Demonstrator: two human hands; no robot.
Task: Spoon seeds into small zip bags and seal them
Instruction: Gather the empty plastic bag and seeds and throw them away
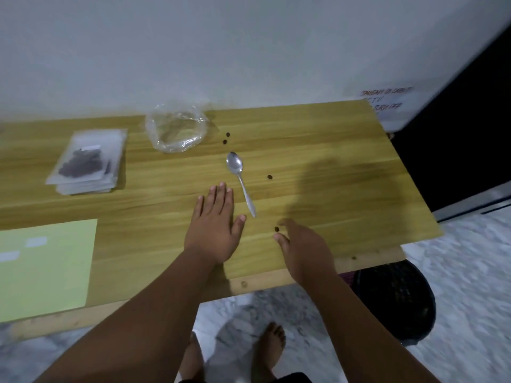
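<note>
A metal spoon lies on the wooden table, bowl toward the wall. My left hand rests flat on the table just left of the spoon's handle, fingers straight. My right hand hovers low to the right, thumb and forefinger close around a dark seed on the table; whether they touch it is unclear. Loose seeds lie near the spoon's bowl and to its right. A stack of small zip bags holding dark seeds sits at the left.
A crumpled clear plastic bag lies at the back by the wall. A pale green sheet covers the table's near left. A black mesh bin stands on the floor below the table's right corner. My bare feet show below.
</note>
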